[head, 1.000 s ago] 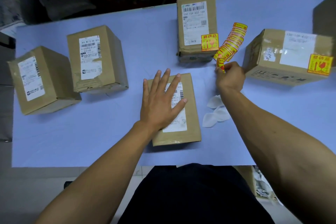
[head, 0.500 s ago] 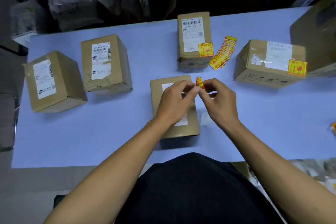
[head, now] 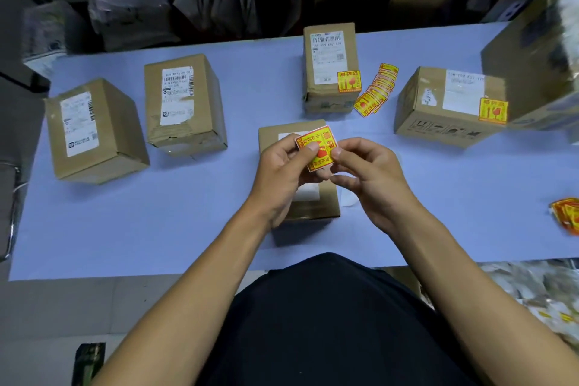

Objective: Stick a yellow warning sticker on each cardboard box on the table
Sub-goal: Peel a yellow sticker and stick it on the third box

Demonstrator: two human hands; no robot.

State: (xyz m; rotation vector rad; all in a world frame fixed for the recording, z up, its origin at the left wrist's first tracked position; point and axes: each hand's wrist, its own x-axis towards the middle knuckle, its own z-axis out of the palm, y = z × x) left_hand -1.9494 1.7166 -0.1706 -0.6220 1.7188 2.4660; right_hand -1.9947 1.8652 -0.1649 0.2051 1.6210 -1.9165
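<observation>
Above the nearest cardboard box (head: 316, 208), left hand (head: 282, 168) and right hand (head: 368, 171) fingers pinch one yellow warning sticker (head: 317, 147) between them.

We see a bench (head: 188, 229) covered in pale blue, with five cardboard boxes standing on it. At the far left sits a box with a white shipping label (head: 91, 131), and just beside it a taller labelled box (head: 183, 106). Toward the back middle stands an upright box bearing a yellow sticker (head: 330, 69). At the right lies a wider box with a yellow sticker at its corner (head: 448, 106). Nearest us, in the middle, lies a flat box (head: 316, 200). A fanned strip of yellow stickers (head: 376, 91) lies between the back box and the right one. More yellow stickers (head: 567, 216) rest at the right edge, and white backing scraps (head: 349, 199) lie just beside the flat box.
</observation>
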